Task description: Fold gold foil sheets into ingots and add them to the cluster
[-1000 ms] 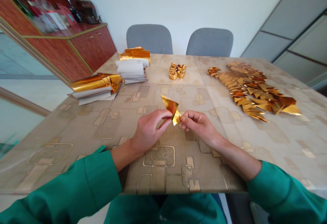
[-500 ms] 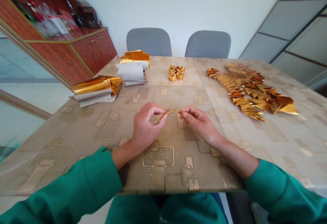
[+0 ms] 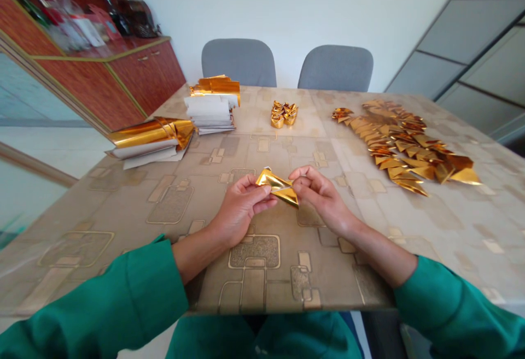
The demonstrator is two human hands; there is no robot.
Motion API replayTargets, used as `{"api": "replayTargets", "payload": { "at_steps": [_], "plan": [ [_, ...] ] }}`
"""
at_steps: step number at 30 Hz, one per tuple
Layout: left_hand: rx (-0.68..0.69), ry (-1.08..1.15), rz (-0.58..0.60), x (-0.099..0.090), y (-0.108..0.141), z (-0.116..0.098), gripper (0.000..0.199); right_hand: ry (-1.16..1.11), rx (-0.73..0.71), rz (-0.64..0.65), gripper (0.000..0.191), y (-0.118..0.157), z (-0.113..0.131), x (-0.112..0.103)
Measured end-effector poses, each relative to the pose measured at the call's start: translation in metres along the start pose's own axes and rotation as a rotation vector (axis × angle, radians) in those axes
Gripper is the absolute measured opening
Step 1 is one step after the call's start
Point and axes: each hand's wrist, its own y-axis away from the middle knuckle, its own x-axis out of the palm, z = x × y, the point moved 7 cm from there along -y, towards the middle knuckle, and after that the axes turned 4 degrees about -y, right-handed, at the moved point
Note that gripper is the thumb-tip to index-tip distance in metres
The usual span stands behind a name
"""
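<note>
A folded piece of gold foil paper (image 3: 283,188) is held above the table in front of me, its shiny faces turned up and a pointed corner hanging down at the right. My left hand (image 3: 241,203) pinches its left part, with the thumb on top and the fingers beneath. At its right end, the thumb and fingertips of my right hand (image 3: 318,192) close on the upper edge. The exact fold under the fingertips is hidden.
Several folded gold pieces (image 3: 402,146) lie in overlapping rows at the right. A small gold cluster (image 3: 284,114) stands at the middle back. Paper stacks (image 3: 211,113) and a gold-topped bundle (image 3: 151,136) lie at the left. Two grey chairs (image 3: 239,63) stand behind the table (image 3: 254,288).
The foil piece, seen edge-on before, is now turned with its broad gold face up. My left hand has rolled open beneath it. My right fingertips, apart from it before, now grip its right end.
</note>
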Motion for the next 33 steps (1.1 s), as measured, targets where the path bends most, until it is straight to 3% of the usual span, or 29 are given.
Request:
{"api": "replayTargets", "payload": {
  "at_steps": [3,7,9,14,17,25,33],
  "plan": [
    [-0.077,0.072,-0.014,-0.002,-0.002,0.004,0.02,0.161,-0.17,0.035,0.021,0.002,0.016,-0.005],
    [-0.136,0.102,0.008,-0.001,-0.002,0.007,0.016,0.501,-0.423,0.238,0.043,0.007,0.03,0.007],
    [-0.145,0.089,0.033,0.001,0.0,0.008,0.015,0.586,-0.487,0.299,0.037,0.008,0.032,0.011],
    [-0.151,0.031,0.065,0.004,0.003,0.01,0.018,0.72,-0.648,0.27,0.019,0.011,0.04,0.009],
    [-0.144,0.007,0.073,0.004,0.004,0.011,0.02,0.745,-0.671,0.274,0.016,0.012,0.044,0.009],
    [-0.072,-0.125,0.081,0.005,0.009,0.01,0.024,0.649,-0.565,0.244,0.011,0.008,0.042,0.009],
    [-0.134,-0.03,0.136,0.009,0.008,0.014,0.026,0.684,-0.66,0.239,0.022,0.011,0.048,0.012]
  ]
}}
